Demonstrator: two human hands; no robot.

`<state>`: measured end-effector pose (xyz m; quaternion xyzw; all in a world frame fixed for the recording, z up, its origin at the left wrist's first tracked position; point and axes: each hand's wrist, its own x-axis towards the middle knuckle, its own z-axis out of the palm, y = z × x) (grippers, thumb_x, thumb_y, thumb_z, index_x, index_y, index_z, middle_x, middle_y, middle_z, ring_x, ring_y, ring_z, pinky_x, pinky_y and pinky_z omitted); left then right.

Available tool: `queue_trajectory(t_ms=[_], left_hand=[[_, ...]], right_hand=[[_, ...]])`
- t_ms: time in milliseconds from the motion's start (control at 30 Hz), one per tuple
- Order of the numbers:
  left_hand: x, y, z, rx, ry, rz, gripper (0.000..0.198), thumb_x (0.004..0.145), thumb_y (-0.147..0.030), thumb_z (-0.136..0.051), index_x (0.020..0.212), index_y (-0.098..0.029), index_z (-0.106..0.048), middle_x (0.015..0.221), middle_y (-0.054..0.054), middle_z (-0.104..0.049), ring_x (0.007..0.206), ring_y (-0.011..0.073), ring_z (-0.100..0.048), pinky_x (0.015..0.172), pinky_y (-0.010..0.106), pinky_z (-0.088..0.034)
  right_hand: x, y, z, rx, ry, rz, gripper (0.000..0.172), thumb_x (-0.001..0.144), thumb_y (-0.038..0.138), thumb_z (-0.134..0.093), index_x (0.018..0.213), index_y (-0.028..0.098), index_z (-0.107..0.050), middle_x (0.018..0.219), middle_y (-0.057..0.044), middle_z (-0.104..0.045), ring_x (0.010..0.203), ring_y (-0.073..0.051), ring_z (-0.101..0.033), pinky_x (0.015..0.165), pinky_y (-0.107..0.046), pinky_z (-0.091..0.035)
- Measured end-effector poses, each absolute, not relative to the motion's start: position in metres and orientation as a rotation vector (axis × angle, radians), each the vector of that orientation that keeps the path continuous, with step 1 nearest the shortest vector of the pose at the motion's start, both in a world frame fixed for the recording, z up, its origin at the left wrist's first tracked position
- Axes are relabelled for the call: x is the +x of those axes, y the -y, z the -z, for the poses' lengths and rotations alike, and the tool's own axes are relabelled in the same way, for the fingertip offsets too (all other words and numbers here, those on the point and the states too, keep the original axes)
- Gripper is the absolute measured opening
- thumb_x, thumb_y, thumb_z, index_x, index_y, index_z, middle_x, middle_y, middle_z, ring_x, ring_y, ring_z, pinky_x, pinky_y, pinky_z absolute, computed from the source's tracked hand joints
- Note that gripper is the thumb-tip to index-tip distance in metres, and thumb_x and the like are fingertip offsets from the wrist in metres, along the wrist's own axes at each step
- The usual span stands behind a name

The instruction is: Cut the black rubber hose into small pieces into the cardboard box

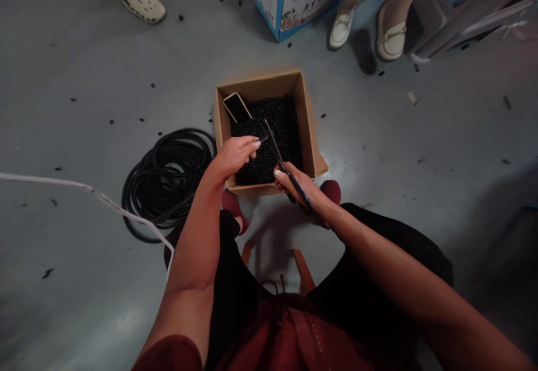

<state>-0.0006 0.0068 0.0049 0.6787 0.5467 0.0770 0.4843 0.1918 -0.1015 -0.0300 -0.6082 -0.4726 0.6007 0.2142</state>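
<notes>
Left hand [235, 155]: we are pinching a short black cord piece [263, 140] narrowly, low over the box.
Right hand [296, 187]: we are gripping black scissors [282, 163] firmly, keeping their tips just beside the piece.
Box: a cardboard box [256, 88] is sitting on the floor, holding black rubber bits [269, 130] and a phone [236, 107].
Room: we are working on a grey floor [84, 107], beside a coiled black cable [163, 186], with a co-worker's shoes [389, 35] nearby.

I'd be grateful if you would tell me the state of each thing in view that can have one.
Left hand: pinching a short black piece.
Right hand: gripping the black scissors.
Black scissors: blades apart.
Brown cardboard box: open, filled with small black pieces.
Cream-edged smartphone: tilted inside the box, screen dark.
Black rubber cord: coiled loosely on the floor.
</notes>
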Motion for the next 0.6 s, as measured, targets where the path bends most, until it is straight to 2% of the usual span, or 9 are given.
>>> queue_trajectory(t_ms=[267, 600], left_hand=[[-0.0026, -0.0067, -0.0063, 1.667, -1.297, -0.139, 0.030, 0.095, -0.036, -0.050, 0.083, -0.017, -0.070, 0.074, 0.003, -0.067, 0.063, 0.0130, -0.054, 0.067, 0.026, -0.044], [-0.0038, -0.0100, -0.0054, 1.665, -1.239, -0.023, 0.030, 0.094, -0.034, -0.053, 0.098, -0.013, -0.074, 0.076, 0.002, -0.068, 0.065, 0.0126, -0.056, 0.071, 0.026, -0.046]], right_hand=[[0.1946, 0.0997, 0.0222, -1.697, 1.385, -1.651, 0.039, 0.098, 0.054, -0.051, 0.117, 0.021, -0.060, 0.097, -0.007, -0.070, 0.092, -0.023, -0.067, 0.085, -0.037, -0.053], [0.1974, 0.0971, 0.0236, -1.686, 1.438, -1.648, 0.040, 0.096, 0.051, -0.054, 0.119, 0.020, -0.059, 0.093, -0.006, -0.068, 0.084, -0.021, -0.062, 0.084, -0.036, -0.050]])
